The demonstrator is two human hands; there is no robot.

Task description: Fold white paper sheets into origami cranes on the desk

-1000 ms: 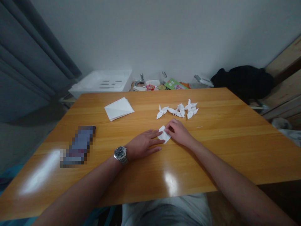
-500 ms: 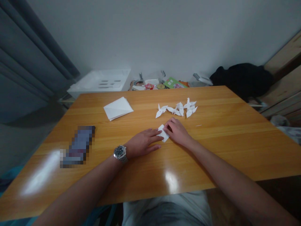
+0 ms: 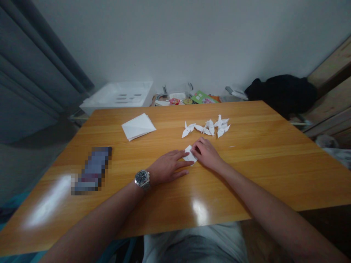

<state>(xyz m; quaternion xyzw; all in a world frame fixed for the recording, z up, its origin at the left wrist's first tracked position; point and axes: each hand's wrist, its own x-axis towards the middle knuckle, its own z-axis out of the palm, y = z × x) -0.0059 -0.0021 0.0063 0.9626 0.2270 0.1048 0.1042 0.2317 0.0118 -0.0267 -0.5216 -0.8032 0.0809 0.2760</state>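
A small folded piece of white paper (image 3: 189,155) lies on the wooden table between my hands. My left hand (image 3: 170,166), with a metal watch (image 3: 142,178) on the wrist, rests with fingers stretched out; its fingertips press on the paper from the left. At the paper's right edge, my right hand (image 3: 206,153) has thumb and fingers pinched together on it. Just beyond stand several folded paper cranes (image 3: 208,127) in a loose row. Part of the paper is hidden under my fingers.
A stack of white paper sheets (image 3: 138,126) lies at the back left, and a blurred phone (image 3: 94,168) nearer on the left. A thin paper strip (image 3: 231,146) is to the right. Behind the table are a white plastic tray (image 3: 117,95) and a green booklet (image 3: 202,97).
My left fingers have shifted slightly right and toward me over the paper. The right hand keeps its pinch in nearly the same place.
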